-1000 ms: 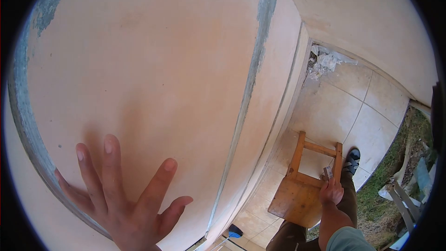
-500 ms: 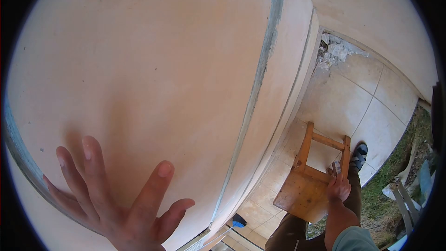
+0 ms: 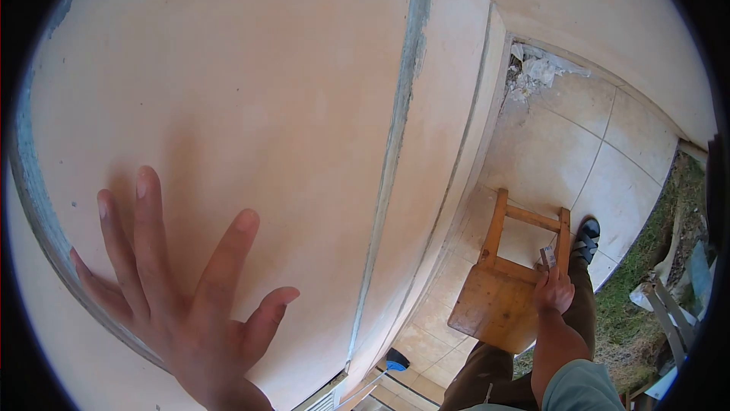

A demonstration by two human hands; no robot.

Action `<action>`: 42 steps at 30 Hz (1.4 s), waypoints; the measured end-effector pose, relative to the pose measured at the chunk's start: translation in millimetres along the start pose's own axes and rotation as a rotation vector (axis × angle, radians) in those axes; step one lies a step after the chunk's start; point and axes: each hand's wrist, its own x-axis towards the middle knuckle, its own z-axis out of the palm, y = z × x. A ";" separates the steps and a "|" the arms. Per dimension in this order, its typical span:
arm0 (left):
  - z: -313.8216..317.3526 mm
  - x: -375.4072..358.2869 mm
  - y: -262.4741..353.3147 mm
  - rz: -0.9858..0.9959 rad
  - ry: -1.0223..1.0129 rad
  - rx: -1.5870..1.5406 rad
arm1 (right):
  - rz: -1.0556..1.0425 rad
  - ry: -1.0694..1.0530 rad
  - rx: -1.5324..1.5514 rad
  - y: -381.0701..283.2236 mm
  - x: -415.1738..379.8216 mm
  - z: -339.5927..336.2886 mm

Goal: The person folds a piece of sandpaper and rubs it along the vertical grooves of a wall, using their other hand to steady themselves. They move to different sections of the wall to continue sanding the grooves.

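My left hand (image 3: 194, 304) is raised with its fingers spread, over or against the pale pinkish wall (image 3: 266, 145); nothing is in it. Whether the fingertips touch the surface is unclear. My right hand (image 3: 554, 289) is low at the right, its fingers closed round a small flat object with a whitish, marked end (image 3: 547, 256), perhaps a scraper or brush. Just beside that hand stands a wooden stool (image 3: 494, 304). A grey-blue strip (image 3: 399, 114) runs down the wall, and another (image 3: 38, 175) follows its left edge.
Beyond the stool lies a tiled floor (image 3: 566, 156) with white debris (image 3: 538, 72) in the far corner. My sandalled foot (image 3: 586, 240) is right of the stool. Grass (image 3: 627, 297) with scrap pieces borders the tiles. A blue brush head (image 3: 396, 360) lies near the wall's base.
My left hand has moved up in the view, its fingers still spread. The wall strip and floor have shifted slightly left with the camera. My right hand keeps its hold beside the stool.
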 end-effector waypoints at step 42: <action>5.8 -20.6 -29.7 0.084 0.503 -0.232 | -0.066 0.304 0.060 -5.3 -7.7 -2.9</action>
